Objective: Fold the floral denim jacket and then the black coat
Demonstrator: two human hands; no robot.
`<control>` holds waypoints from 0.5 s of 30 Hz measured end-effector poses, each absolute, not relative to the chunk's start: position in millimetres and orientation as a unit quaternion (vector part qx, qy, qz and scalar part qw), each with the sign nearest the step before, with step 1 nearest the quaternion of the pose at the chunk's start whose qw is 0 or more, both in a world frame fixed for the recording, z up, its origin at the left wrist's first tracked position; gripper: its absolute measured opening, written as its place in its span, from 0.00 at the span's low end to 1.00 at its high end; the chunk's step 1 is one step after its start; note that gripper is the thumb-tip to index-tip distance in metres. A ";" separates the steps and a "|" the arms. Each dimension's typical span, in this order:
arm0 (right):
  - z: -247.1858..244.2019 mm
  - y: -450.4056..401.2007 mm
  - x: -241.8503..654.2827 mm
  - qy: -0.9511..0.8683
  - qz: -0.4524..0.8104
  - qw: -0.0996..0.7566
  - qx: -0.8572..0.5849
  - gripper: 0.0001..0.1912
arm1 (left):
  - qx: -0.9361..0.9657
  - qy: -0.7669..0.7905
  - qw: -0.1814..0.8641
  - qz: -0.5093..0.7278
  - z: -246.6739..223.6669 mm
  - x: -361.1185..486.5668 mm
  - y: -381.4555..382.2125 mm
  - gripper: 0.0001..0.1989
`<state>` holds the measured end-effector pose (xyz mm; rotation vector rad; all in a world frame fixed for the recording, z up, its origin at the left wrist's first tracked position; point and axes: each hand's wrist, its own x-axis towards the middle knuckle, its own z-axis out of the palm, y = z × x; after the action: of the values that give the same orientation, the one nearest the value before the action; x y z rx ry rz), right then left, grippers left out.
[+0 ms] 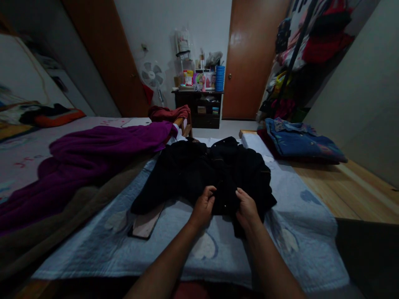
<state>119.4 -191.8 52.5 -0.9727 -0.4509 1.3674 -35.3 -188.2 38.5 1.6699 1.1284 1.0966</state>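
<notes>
A black jacket (pixel 193 170) with small shiny snaps lies spread on a pale blue bedsheet (pixel 218 249), its collar pointing away from me. Close to its lower hem, my left hand (pixel 204 205) pinches the dark cloth between thumb and fingers. A short way to the right, my right hand (pixel 246 207) grips the front edge of the same jacket. Dark cloth hangs below that hand. Partly under the jacket's left sleeve sits a flat, pale, dark-edged object (pixel 145 224), whose kind I cannot make out.
On the left, a purple blanket (pixel 102 149) lies over a brown one (pixel 93 203). Folded clothes with a blue denim garment (pixel 305 139) rest on the wooden boards (pixel 336 187) at right. Beyond stand a fan (pixel 152 74), a dark cabinet (pixel 198 116) and a wooden door (pixel 249 62).
</notes>
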 end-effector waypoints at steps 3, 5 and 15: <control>40.6 -191.5 118.8 -0.200 0.593 0.650 -0.431 0.13 | 0.659 0.461 0.394 0.445 24.0 -37.0 -192.9 0.16; 34.5 -191.8 118.1 -0.221 0.587 0.646 -0.435 0.13 | 0.664 0.466 0.382 0.443 20.1 -37.8 -195.1 0.22; 31.4 -206.6 116.2 -0.449 0.450 0.572 -0.518 0.21 | 0.750 0.472 0.296 0.358 24.0 -36.6 -198.8 0.13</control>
<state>116.2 -206.6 31.4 -1.2140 -1.0531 1.0560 -36.6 -198.8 24.0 1.9945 1.2547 0.9526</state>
